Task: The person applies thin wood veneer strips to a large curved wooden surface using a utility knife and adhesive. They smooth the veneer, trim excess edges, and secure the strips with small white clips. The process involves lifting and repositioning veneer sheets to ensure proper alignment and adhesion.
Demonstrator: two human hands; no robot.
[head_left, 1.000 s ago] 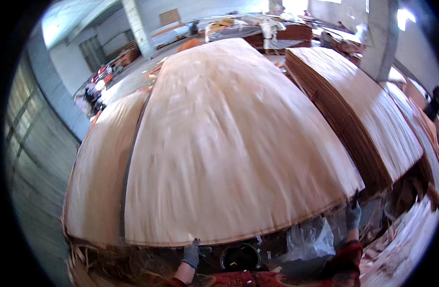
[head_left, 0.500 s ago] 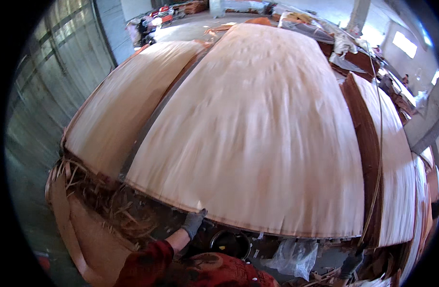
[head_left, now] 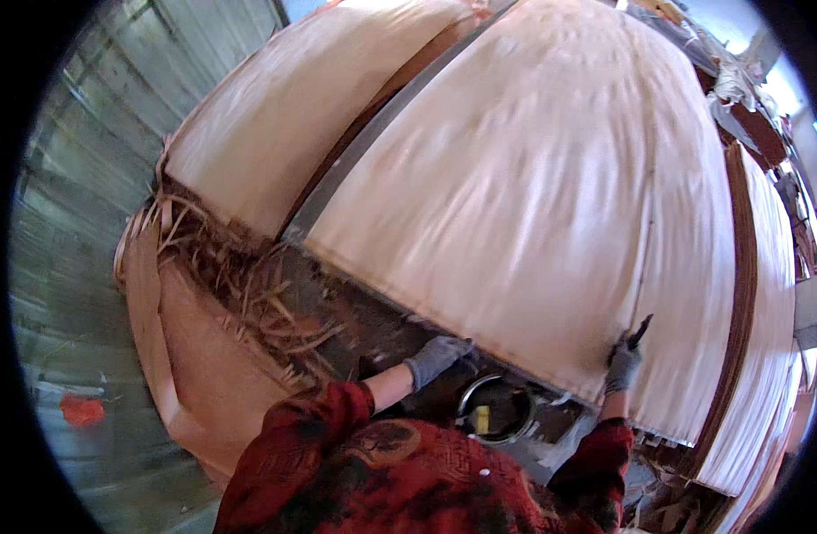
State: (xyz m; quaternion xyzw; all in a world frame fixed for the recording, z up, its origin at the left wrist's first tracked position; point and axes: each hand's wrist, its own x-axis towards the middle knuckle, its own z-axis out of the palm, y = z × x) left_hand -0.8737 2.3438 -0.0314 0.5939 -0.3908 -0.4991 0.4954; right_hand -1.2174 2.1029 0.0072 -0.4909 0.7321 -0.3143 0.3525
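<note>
A broad pale wood veneer sheet (head_left: 515, 196) lies on top of a stack in front of me. My left hand (head_left: 438, 358), in a grey glove, reaches to the near edge of the sheet. Its fingertips are dark and blurred there, so whether they pinch the edge does not show. Over the right part of the sheet, my gloved right hand (head_left: 624, 358) is closed around a long thin rod (head_left: 647, 236). The rod points away from me across the veneer, its dark end showing at the fingers.
Another veneer stack (head_left: 310, 107) lies left across a narrow gap, and more sheets (head_left: 764, 311) stand at the right. Torn veneer strips (head_left: 266, 303) and a bent brown sheet (head_left: 203, 383) fill the near left. A round container (head_left: 495, 409) sits below the near edge.
My right hand has come up from the lower right to over the sheet, bringing the rod inward. The view has tilted and shifted; my left hand stays by the near edge.
</note>
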